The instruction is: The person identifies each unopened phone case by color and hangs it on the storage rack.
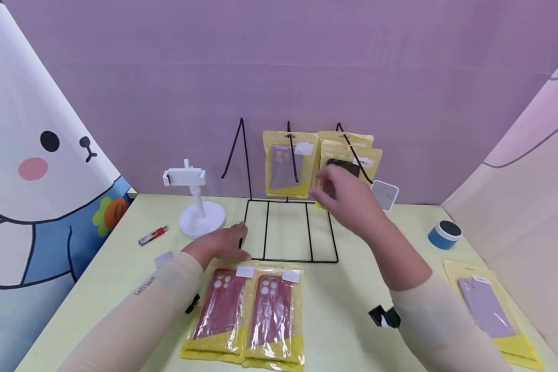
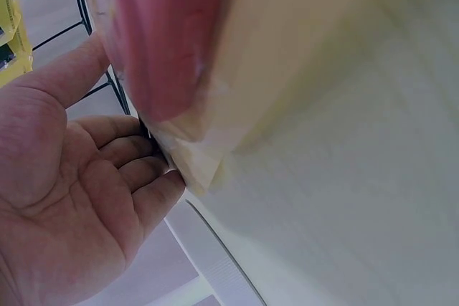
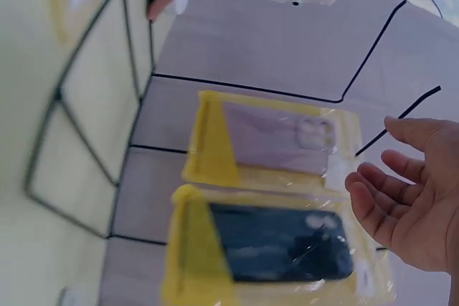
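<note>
Phone cases in yellow packets hang on a black wire rack point(image 1: 288, 227) at the back of the table point(image 1: 349, 305): a lilac case point(image 1: 285, 165) on the middle hook and a dark case point(image 1: 346, 168) on the right hook. The right hand point(image 1: 349, 199) hovers in front of the dark case, fingers loose and apart, holding nothing. The left hand point(image 1: 223, 243) rests flat on the table, touching the rack's base at its left front corner, just above two red cases point(image 1: 246, 315) lying side by side.
</note>
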